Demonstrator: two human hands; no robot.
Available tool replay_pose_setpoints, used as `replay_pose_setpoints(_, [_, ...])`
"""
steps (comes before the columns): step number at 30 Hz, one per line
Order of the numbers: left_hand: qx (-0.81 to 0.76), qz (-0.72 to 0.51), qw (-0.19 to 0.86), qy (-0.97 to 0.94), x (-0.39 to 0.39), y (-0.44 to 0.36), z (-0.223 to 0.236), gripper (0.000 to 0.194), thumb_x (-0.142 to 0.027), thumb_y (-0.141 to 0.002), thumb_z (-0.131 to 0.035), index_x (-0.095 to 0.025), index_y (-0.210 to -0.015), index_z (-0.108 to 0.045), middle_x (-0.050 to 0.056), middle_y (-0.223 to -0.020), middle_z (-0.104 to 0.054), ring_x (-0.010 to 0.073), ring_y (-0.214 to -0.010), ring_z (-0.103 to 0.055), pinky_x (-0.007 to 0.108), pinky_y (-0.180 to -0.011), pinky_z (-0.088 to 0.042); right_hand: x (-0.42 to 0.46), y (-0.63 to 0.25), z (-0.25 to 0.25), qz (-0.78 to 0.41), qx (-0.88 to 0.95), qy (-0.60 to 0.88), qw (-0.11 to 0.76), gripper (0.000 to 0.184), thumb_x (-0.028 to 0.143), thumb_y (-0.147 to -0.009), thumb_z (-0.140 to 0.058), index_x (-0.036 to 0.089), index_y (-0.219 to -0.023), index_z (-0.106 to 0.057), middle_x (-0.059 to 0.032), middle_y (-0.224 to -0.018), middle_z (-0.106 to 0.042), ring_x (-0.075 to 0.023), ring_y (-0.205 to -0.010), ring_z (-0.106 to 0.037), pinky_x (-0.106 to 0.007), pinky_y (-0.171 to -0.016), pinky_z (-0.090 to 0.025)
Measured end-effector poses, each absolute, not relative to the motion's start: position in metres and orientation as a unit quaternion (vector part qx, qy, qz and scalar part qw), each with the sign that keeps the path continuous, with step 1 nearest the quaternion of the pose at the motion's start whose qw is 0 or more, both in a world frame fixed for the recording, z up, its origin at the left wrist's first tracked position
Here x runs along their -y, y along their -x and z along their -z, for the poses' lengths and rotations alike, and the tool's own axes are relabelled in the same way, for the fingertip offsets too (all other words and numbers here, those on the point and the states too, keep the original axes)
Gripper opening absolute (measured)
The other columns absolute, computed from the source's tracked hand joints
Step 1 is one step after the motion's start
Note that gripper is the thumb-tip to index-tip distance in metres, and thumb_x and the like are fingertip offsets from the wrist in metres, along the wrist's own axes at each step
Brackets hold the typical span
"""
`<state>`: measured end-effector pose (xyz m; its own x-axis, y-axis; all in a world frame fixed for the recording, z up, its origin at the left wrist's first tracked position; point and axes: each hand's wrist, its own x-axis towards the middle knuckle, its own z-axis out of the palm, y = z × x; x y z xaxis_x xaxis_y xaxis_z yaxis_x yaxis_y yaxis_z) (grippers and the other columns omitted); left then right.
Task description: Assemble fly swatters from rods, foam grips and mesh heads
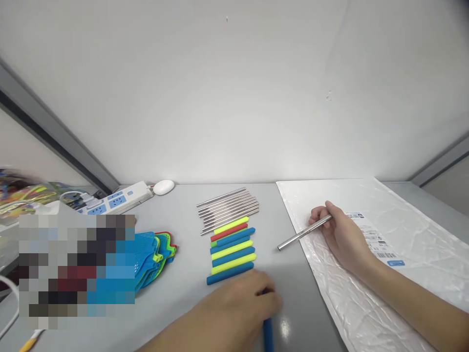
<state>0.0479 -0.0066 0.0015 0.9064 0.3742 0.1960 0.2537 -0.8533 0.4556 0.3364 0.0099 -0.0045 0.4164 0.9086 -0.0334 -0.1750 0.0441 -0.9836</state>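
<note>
Left hand (245,299) is pinching a blue tube (268,335). Right hand (343,238) is pinching a rod (304,233), likely leaving one end free.

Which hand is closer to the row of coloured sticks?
Left. The left hand is beside the near edge of the row of coloured sticks; the right hand is farther away, off to their right, over the white mailer.

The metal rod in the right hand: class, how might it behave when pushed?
The metal rod looks stiff, jutting straight out from the right hand. Its apparently round shape suggests it may roll; its shiny surface could be slippery.
</note>
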Motion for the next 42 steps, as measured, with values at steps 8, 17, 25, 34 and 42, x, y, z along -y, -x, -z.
replay_pose_setpoints(8, [-0.111,-0.056,0.182,-0.975,0.011,-0.057,-0.029,0.012,-0.028,-0.095,-0.053,-0.024,-0.100,-0.062,0.002,-0.104,-0.062,0.0174,-0.094,-0.054,0.028,-0.081,-0.044,-0.007,-0.333,-0.004,-0.473,0.256,0.518,0.665,0.041,0.045,-0.088,-0.059,0.022,-0.055,-0.052,-0.0020,-0.076,-0.057,-0.0168,-0.079,-0.053,-0.027,-0.073,-0.045])
replay_pose_setpoints(17, [-0.314,-0.048,0.402,-0.859,0.021,-0.061,-0.042,0.029,-0.032,-0.100,-0.034,-0.026,-0.126,-0.045,0.003,-0.095,-0.064,0.0184,-0.080,-0.059,0.029,-0.068,-0.042,-0.011,-0.340,0.001,-0.499,0.243,0.475,0.683,0.045,0.044,-0.088,-0.060,0.022,-0.050,-0.048,-0.0031,-0.071,-0.054,-0.0183,-0.076,-0.049,-0.031,-0.071,-0.043])
replay_pose_setpoints(25, [-0.379,-0.150,0.493,-0.769,0.017,-0.062,-0.043,0.037,-0.047,-0.101,-0.027,-0.026,-0.128,-0.041,-0.005,-0.069,-0.043,0.0139,-0.059,-0.037,0.026,-0.057,-0.029,-0.010,-0.343,0.000,-0.507,0.235,0.464,0.687,0.045,0.044,-0.089,-0.059,0.022,-0.052,-0.047,-0.0029,-0.071,-0.052,-0.0180,-0.074,-0.049,-0.033,-0.073,-0.044])
replay_pose_setpoints(34, [-0.394,-0.166,0.530,-0.733,0.024,-0.068,-0.040,0.035,-0.048,-0.100,-0.030,-0.026,-0.125,-0.041,-0.006,-0.070,-0.050,0.0125,-0.055,-0.038,0.027,-0.056,-0.029,-0.009,-0.337,-0.005,-0.495,0.258,0.493,0.667,0.044,0.044,-0.091,-0.056,0.022,-0.054,-0.050,-0.0034,-0.070,-0.054,-0.0187,-0.073,-0.048,-0.032,-0.071,-0.041])
replay_pose_setpoints(42, [-0.395,-0.171,0.550,-0.716,0.023,-0.066,-0.042,0.037,-0.048,-0.100,-0.030,-0.025,-0.128,-0.041,-0.006,-0.068,-0.047,0.0119,-0.055,-0.035,0.026,-0.054,-0.028,-0.007,-0.336,-0.007,-0.495,0.275,0.494,0.660,0.047,0.045,-0.092,-0.053,0.022,-0.051,-0.047,-0.0033,-0.070,-0.054,-0.0186,-0.072,-0.048,-0.034,-0.072,-0.040])
